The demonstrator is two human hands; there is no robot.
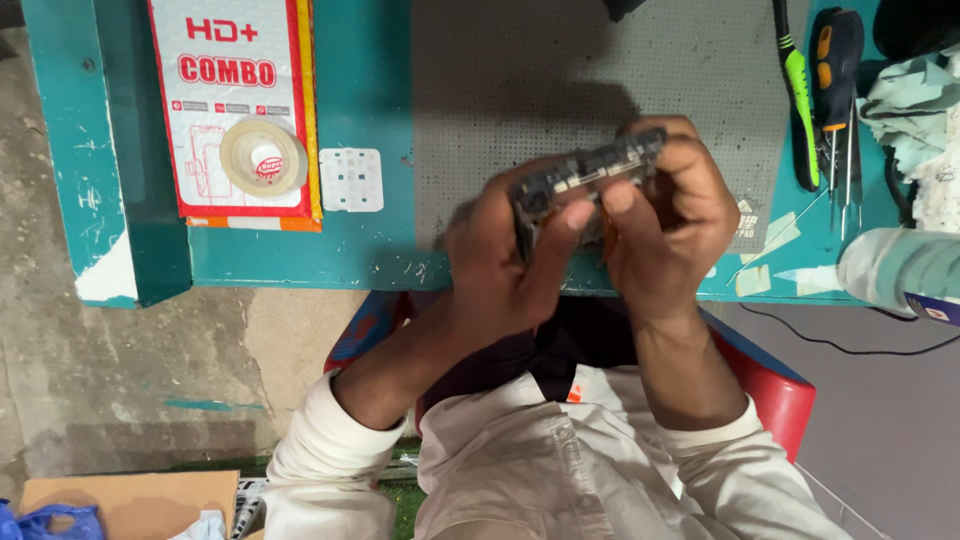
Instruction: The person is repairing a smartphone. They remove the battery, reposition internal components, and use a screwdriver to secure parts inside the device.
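Both my hands hold a small dark phone frame with exposed circuit parts (590, 170) above the front edge of the teal workbench (370, 250). My left hand (500, 260) grips its lower left end, thumb pressed along the face. My right hand (670, 215) wraps the upper right end, fingers curled over the top. The lower half of the part is hidden behind my fingers.
A grey perforated mat (560, 80) covers the bench middle. At left lie a red-and-white packet (235, 60), a clear tape roll (263, 158) and a small white pad (351, 180). Screwdrivers (835, 90), tweezers and a cloth (915, 110) sit at right. A red chair (775, 385) is below.
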